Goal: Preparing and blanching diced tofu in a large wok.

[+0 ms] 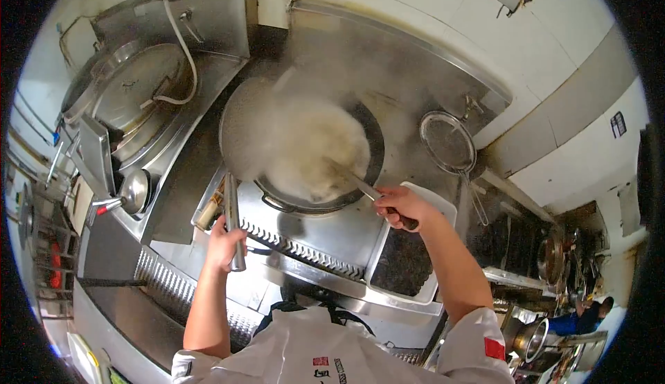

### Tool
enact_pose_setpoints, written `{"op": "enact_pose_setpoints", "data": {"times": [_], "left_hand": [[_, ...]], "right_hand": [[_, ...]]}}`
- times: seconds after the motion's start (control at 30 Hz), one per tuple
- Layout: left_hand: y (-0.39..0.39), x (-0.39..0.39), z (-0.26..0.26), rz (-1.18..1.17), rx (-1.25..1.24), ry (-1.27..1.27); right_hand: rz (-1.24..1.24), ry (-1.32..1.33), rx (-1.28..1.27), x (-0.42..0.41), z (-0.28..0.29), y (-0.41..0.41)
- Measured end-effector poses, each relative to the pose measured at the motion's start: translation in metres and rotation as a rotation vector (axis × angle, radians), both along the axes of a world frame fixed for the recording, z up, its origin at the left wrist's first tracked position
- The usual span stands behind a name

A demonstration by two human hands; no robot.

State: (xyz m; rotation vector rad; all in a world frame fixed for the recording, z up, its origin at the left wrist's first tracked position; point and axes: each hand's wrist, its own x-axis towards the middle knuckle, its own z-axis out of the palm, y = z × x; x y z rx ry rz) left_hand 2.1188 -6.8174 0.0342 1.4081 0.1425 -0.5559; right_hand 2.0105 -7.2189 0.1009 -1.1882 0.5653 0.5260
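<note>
A dark wok (371, 137) sits on the steel range, filled with pale, foaming, steaming liquid (317, 150). In my right hand (402, 207) is the dark grip of a metal ladle or spatula (363, 185); its head is hidden in the foam. Around a thick metal handle (232, 202) my left hand (224, 243) is closed. That handle leads up to a large round strainer (241, 124), tilted at the wok's left side and partly blurred by steam. Whether the strainer touches the wok, I cannot tell.
A white tray (439, 285) of dark contents stands right of the wok. A round wire-mesh strainer (448, 142) rests behind it. On the left are a large lidded pot (137, 90), a hose (188, 56) and a ladle (136, 191). Another person (584, 317) is far right.
</note>
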Motion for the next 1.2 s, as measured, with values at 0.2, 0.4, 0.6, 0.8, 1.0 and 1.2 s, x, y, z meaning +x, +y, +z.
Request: {"op": "enact_pose_setpoints", "data": {"times": [0.2, 0.4, 0.6, 0.8, 1.0, 1.2], "left_hand": [[0.002, 0.005, -0.004, -0.019, 0.06, -0.003], [-0.003, 0.001, 0.008, -0.02, 0.039, 0.011], [-0.004, 0.0, 0.01, -0.003, 0.054, 0.008], [0.0, 0.003, 0.001, -0.006, 0.032, 0.005], [-0.009, 0.004, 0.008, -0.029, 0.02, 0.005], [-0.004, 0.001, 0.004, 0.004, 0.044, -0.01]], "right_hand": [[-0.121, 0.028, 0.147, -0.007, 0.044, -0.028], [-0.296, -0.05, 0.228, -0.01, 0.068, -0.06], [-0.562, -0.165, 0.661, -0.017, 0.049, -0.08], [-0.549, -0.258, 0.776, -0.014, 0.035, -0.062], [0.193, -0.28, -1.052, -0.014, 0.015, -0.029], [0.662, -0.033, -1.621, -0.01, -0.018, 0.013]]}}
